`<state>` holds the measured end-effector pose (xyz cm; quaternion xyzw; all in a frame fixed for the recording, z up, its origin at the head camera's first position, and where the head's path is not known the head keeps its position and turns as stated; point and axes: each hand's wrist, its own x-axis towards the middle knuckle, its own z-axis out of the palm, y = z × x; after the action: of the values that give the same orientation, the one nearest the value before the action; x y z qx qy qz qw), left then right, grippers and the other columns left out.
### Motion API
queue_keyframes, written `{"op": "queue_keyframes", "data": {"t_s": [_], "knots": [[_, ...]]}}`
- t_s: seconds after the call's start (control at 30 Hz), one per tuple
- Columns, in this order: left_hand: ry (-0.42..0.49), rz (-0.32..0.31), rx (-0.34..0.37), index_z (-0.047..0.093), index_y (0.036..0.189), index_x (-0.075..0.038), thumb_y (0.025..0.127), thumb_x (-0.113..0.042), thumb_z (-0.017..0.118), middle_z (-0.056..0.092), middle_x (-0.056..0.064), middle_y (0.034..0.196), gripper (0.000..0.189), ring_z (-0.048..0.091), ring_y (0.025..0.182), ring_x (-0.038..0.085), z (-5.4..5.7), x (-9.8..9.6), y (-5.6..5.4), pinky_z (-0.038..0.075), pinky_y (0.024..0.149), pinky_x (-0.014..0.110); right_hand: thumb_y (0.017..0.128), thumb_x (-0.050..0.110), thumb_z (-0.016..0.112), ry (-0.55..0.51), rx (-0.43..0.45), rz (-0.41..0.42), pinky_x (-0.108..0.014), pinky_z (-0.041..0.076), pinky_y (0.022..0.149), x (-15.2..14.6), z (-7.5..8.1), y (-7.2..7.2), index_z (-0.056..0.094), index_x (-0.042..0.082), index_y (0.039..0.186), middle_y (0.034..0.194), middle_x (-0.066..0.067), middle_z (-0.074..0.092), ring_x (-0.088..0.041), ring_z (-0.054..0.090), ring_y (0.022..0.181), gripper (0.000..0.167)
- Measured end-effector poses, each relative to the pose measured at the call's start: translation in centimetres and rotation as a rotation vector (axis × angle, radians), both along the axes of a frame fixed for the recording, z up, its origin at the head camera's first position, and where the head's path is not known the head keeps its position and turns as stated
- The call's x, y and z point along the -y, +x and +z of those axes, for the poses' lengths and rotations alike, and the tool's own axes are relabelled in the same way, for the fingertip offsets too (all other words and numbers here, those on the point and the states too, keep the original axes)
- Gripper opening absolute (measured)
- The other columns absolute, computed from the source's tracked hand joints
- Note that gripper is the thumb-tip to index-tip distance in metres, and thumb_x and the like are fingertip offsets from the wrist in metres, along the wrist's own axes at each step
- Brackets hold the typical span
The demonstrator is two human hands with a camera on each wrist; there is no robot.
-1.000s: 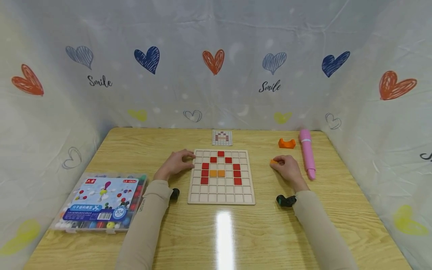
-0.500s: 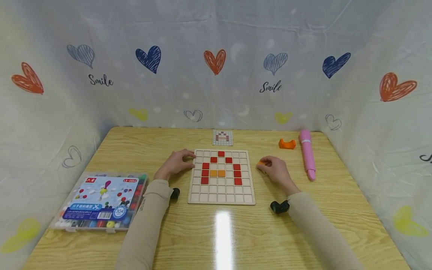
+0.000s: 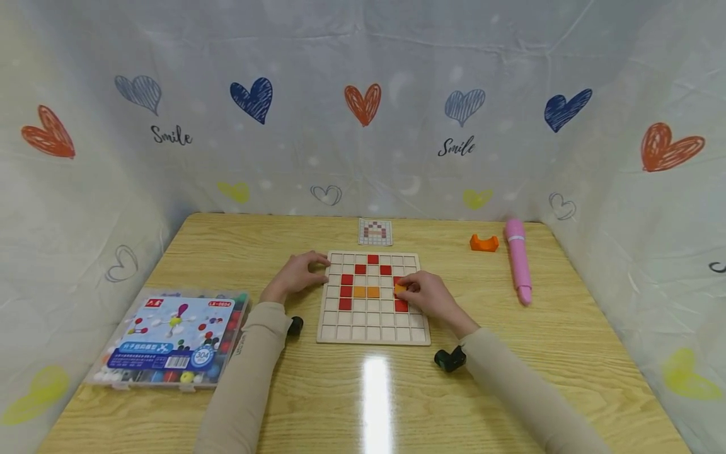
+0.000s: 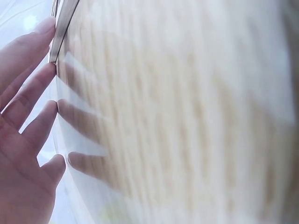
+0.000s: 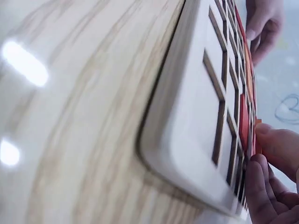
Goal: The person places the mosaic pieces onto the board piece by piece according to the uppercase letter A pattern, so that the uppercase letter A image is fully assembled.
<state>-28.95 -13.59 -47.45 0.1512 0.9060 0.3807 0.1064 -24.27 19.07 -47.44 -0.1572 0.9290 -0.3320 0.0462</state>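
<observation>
My right hand (image 3: pixel 430 294) pinches a small orange square tile (image 3: pixel 400 290) between thumb and finger, over the right part of a wooden grid board (image 3: pixel 371 335). Red tiles (image 3: pixel 345 292) lie in cells of the board in an arch shape, with two orange tiles (image 3: pixel 365 292) side by side between its legs. In the right wrist view the held orange tile (image 5: pixel 259 135) is partly covered by fingers. At the board's left edge my left hand (image 3: pixel 297 275) rests with fingers extended; the left wrist view shows its fingertips (image 4: pixel 45 25) at the board's side (image 4: pixel 63 35).
A small card with a printed grid pattern (image 3: pixel 375 232) lies behind the board. To the right are an orange cradle-shaped piece (image 3: pixel 484 243) and a pink pen-like stick (image 3: pixel 518 261). A clear case of colored balls (image 3: pixel 170 340) lies at left, near the left forearm.
My right hand has moved left with the orange tile, from the bare table beside the board to above its right-hand column. The left hand stays at the board's edge.
</observation>
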Motion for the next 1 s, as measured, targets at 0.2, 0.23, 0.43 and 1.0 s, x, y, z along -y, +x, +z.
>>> {"op": "queue_keyframes", "data": {"t_s": [0.2, 0.23, 0.43, 1.0], "knots": [[-0.012, -0.001, -0.006, 0.064, 0.126, -0.005, 0.090, -0.018, 0.072, 0.049, 0.014, 0.145, 0.038, 0.020, 0.146, 0.035, 0.1, 0.0, 0.1, -0.006, 0.119, 0.055, 0.088, 0.020, 0.074, 0.002, -0.053, 0.073, -0.030, 0.054, 0.075, 1.2, 0.6, 0.0, 0.074, 0.005, 0.112, 0.101, -0.004, 0.069, -0.012, 0.060, 0.081, 0.028], [-0.016, -0.001, -0.010, 0.064, 0.125, -0.005, 0.090, -0.018, 0.072, 0.050, 0.014, 0.144, 0.038, 0.021, 0.146, 0.036, 0.1, 0.0, 0.1, -0.005, 0.119, 0.055, 0.088, 0.020, 0.074, 0.001, -0.056, 0.081, -0.030, 0.053, 0.074, 1.4, 0.6, 0.0, 0.074, 0.005, 0.112, 0.100, -0.004, 0.069, -0.012, 0.060, 0.081, 0.028], [-0.017, -0.003, -0.013, 0.064, 0.124, -0.005, 0.090, -0.017, 0.072, 0.051, 0.015, 0.143, 0.037, 0.021, 0.146, 0.037, 0.0, 0.0, 0.1, -0.005, 0.118, 0.056, 0.090, 0.016, 0.073, 0.026, -0.060, 0.134, -0.027, 0.053, 0.073, 2.0, 0.5, -0.2, 0.073, 0.003, 0.113, 0.099, -0.005, 0.067, -0.012, 0.059, 0.081, 0.027], [-0.013, 0.005, -0.009, 0.065, 0.123, -0.006, 0.089, -0.017, 0.073, 0.052, 0.014, 0.142, 0.036, 0.022, 0.146, 0.036, -0.2, -0.1, -0.2, -0.005, 0.118, 0.056, 0.090, 0.014, 0.072, 0.106, -0.090, 0.178, -0.037, 0.052, 0.080, 2.3, 0.9, -0.2, 0.074, 0.004, 0.112, 0.102, -0.006, 0.065, -0.021, 0.059, 0.093, 0.025]]}}
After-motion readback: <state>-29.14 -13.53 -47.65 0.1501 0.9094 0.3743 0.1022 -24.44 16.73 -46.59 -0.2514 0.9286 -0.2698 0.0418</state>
